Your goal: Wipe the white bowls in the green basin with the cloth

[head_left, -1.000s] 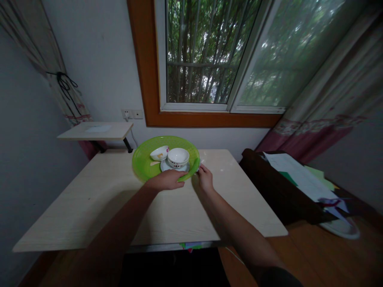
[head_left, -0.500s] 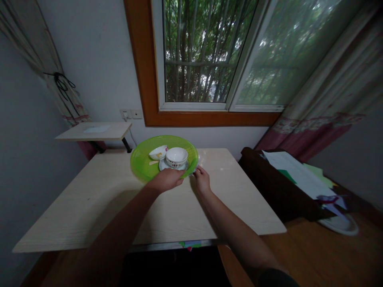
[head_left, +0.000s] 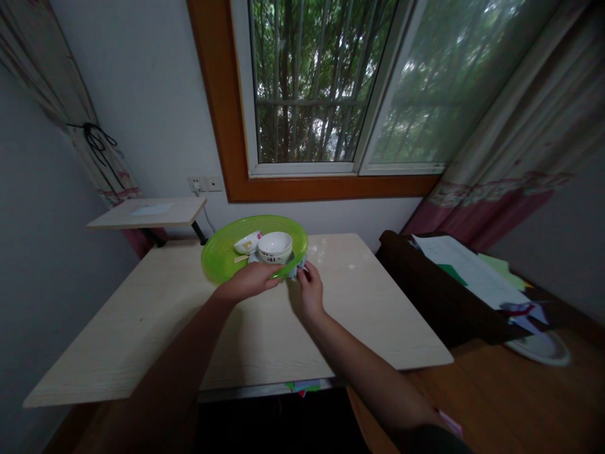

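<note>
A person's bare hands work at the near edge of a green plastic basket [head_left: 218, 252], which is positioned at the far side of a pale wood-grain table [head_left: 368, 302]. The left hand [head_left: 250, 281] has its grip closed on the basket's near rim, with the fingers reaching over the edge. The right hand [head_left: 311, 291], at the basket's near right rim, keeps a narrow grip, fingertips pinching a bluish-grey cloth [head_left: 295, 272] that looks crumpled and is partly hidden. Whether the basket's base rests fully on the table cannot be told from this angle.

Inside the basket, a stack of white bowls [head_left: 275, 249], dark marks ringing its side, sits upright right of centre. A white bowl with yellow and pink decoration [head_left: 248, 243] leans just beside it, to the left. A pale plate [head_left: 253, 258] shows below the stack, largely covered by the bowls and the left hand, and a flat, wood-coloured stick [head_left: 241, 258] lies next to it.

To the left of the basket, a raised shelf [head_left: 182, 213] holds a sheet of paper [head_left: 152, 209]. Beyond the basket, a window [head_left: 316, 94] framed in orange-brown wood looks onto green foliage. Well to its right, white paper [head_left: 454, 265] covers part of a dark brown surface.
</note>
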Demonstrator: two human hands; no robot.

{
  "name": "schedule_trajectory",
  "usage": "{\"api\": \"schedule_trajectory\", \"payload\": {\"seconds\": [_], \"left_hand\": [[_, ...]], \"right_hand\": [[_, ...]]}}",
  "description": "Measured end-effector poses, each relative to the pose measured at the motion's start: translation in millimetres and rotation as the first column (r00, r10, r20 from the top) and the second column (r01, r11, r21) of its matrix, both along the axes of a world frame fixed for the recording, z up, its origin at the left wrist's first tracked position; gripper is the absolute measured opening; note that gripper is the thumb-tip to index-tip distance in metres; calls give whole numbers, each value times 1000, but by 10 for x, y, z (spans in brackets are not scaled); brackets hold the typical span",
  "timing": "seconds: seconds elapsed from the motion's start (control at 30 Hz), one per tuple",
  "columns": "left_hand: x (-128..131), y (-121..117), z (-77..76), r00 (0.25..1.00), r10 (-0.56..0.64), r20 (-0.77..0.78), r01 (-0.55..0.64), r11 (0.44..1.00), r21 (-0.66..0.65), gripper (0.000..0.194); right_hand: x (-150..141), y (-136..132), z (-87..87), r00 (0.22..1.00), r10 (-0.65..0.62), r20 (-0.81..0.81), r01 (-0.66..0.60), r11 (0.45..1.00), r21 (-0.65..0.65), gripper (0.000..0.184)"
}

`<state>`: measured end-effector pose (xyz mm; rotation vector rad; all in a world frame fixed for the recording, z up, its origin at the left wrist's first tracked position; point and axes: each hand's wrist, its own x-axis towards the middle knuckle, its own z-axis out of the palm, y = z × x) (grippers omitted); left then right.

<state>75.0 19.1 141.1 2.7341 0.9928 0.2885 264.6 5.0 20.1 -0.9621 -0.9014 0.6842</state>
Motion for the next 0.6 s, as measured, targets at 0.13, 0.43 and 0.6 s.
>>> {"api": "schedule_trajectory", "payload": {"seconds": [0.13,0.43,0.6], "left_hand": [[-57,82,-14,999,-27,29,27,1000,5,48],[-79,84,-14,998,-24,58,25,1000,-7,47],[-59,34,-8,998,-28,53,29,999,-26,45]], "right_hand": [[139,324,171,996,-65,62,63,997,31,31],[-59,91,-4,988,-120,94,117,992,39,26],[-239,-129,-80,994,-97,42,98,995,-5,31]]}}
